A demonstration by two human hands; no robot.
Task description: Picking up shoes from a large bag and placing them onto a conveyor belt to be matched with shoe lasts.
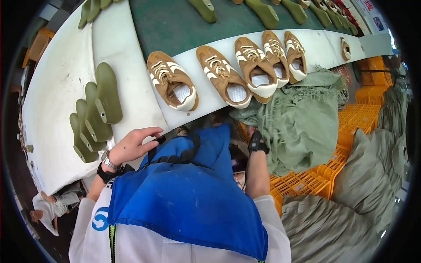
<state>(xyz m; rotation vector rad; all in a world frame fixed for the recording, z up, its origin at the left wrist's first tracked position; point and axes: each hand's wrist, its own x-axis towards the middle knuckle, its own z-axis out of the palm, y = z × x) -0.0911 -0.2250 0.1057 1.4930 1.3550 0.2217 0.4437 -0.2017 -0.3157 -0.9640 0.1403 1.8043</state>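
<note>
My left hand (135, 147) hovers by the near edge of the white worktop, fingers loosely bent and thumb apart, with nothing seen in it. Beside it on the left stand several olive-green shoe lasts (108, 94). My right hand (257, 141) reaches down below the worktop's edge, next to a green woven cloth (302, 122); its fingers are mostly hidden. Along the worktop's edge, ahead of both hands, lie several brown sneakers with white stripes and cream laces, the nearest a single sneaker (173, 82) on the left.
A green conveyor belt (166, 26) runs behind the sneakers, carrying more lasts (263, 13). Orange plastic crates (307, 182) stand at my right, partly under the cloth. Grey-green sacking (368, 171) lies beyond them. Another person (52, 204) is at the far lower left.
</note>
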